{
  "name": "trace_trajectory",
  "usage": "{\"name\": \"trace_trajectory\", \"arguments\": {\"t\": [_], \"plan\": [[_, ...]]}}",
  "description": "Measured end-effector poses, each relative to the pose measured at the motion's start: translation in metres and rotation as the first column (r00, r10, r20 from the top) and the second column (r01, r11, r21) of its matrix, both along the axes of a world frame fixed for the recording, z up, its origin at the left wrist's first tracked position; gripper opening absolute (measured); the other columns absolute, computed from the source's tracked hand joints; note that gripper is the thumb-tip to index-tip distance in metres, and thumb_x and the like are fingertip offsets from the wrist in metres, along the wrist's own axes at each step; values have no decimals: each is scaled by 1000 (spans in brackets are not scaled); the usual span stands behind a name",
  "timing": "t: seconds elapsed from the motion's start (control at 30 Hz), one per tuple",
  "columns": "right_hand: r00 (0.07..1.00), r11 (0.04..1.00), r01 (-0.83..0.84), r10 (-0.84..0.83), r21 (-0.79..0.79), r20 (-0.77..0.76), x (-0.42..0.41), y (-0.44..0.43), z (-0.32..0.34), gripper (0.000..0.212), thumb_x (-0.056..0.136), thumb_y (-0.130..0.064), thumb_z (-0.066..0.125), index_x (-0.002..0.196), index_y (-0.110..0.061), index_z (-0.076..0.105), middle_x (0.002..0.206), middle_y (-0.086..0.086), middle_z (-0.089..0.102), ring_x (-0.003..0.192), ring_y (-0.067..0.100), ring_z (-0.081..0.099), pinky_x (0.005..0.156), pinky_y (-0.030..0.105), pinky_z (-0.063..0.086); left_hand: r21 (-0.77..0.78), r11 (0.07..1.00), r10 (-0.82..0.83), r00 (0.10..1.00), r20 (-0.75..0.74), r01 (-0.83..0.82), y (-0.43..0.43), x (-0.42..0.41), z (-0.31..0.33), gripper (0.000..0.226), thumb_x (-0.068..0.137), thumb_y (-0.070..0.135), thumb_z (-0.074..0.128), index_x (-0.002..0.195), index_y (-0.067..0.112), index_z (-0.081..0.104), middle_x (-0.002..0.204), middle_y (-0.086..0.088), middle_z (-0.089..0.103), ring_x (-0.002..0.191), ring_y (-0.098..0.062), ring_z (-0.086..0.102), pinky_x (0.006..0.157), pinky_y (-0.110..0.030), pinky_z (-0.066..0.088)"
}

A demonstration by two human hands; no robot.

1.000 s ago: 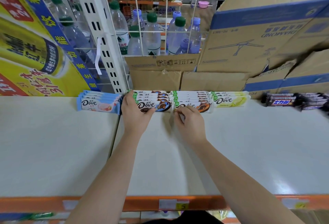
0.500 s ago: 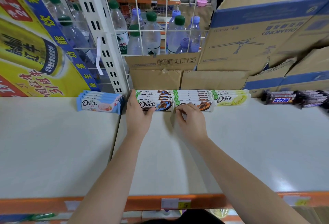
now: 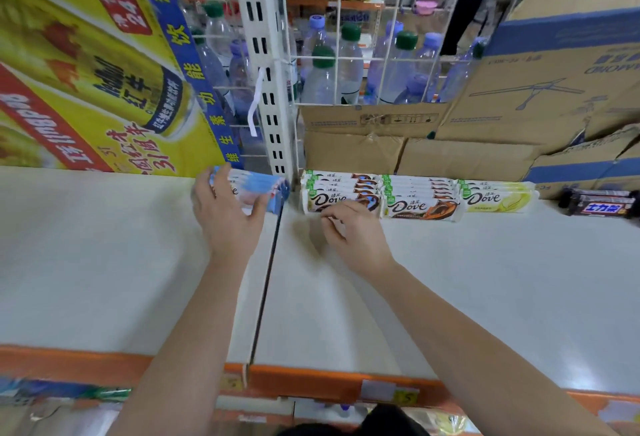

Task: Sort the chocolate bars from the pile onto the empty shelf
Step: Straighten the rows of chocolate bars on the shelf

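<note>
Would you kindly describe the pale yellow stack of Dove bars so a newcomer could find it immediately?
Look along the back of the white shelf, where chocolate bars line up below the brown cardboard boxes. The pale yellow Dove stack sits right of the two white-and-brown Dove stacks and left of the dark-wrapped bars; it alone has a lemon-coloured wrapper.

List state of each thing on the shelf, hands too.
Left hand, spread over blue bars, grip unclear.
Right hand, fingers curled at brown bars, hold unclear.
Blue bars, stacked.
Brown bars, stacked.
Orange bars, stacked.
Yellow bars, stacked.
Dark bars, flat, apart at right.
</note>
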State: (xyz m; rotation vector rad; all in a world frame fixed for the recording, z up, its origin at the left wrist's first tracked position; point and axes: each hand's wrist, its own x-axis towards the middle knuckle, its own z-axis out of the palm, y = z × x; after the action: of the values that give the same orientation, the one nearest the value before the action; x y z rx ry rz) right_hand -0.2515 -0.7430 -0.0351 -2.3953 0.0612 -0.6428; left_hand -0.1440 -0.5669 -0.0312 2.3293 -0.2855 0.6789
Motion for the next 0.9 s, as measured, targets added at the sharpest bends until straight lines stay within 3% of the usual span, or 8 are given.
{"name": "trace_trajectory", "arguments": {"t": [0.1,0.2,0.4,0.7,0.8,0.9], "plan": [[999,999,-52,52,7,-18,10,16,-2,16,85,-12,57,92,-8,71,89,5,68,85,20,62,76,29,49,-8,1000,3,974,-224,-5,18,23,-5,104,57,49,83,138,6,32,137,-24,40,128,-40,38,102,-49,38],[998,998,-56,56,-3,-36,16,22,-6,17,84,-13,56,92,-7,70,88,6,68,84,22,62,74,35,51,-127,991,-85,934,-347,42,21,32,-7,119,53,45,87,144,8,19,138,-19,39,127,-33,39,103,-43,39],[999,1000,1,-1,2,-46,19,19,-6,17,86,-9,57,98,-8,69,95,4,66,88,20,61,77,29,48,-196,978,-133,929,-345,68,14,33,-12,125,52,42,89,146,8,15,135,-16,38,126,-28,37,101,-36,35],[997,1000,-15,14,-9,-81,19,19,-3,22,87,-13,55,104,-11,68,100,3,66,93,18,59,83,27,46,-183,983,-37,954,-296,-19,-9,10,-18,129,48,57,84,145,0,18,125,-19,43,116,-34,42,98,-41,39],[997,1000,-27,27,2,-71,17,19,-1,20,87,-14,56,102,-9,69,99,3,67,92,18,59,82,22,43,-148,989,-17,954,-300,-29,-4,16,-17,137,45,65,81,145,0,13,140,-21,33,130,-34,32,106,-42,33],[997,998,-64,63,-1,-41,15,22,2,18,86,-14,58,98,-7,70,98,5,69,91,19,62,84,25,46,-198,979,-114,923,-368,41,5,28,-13,149,36,72,79,147,7,4,148,-15,26,138,-28,25,112,-42,29]]}}
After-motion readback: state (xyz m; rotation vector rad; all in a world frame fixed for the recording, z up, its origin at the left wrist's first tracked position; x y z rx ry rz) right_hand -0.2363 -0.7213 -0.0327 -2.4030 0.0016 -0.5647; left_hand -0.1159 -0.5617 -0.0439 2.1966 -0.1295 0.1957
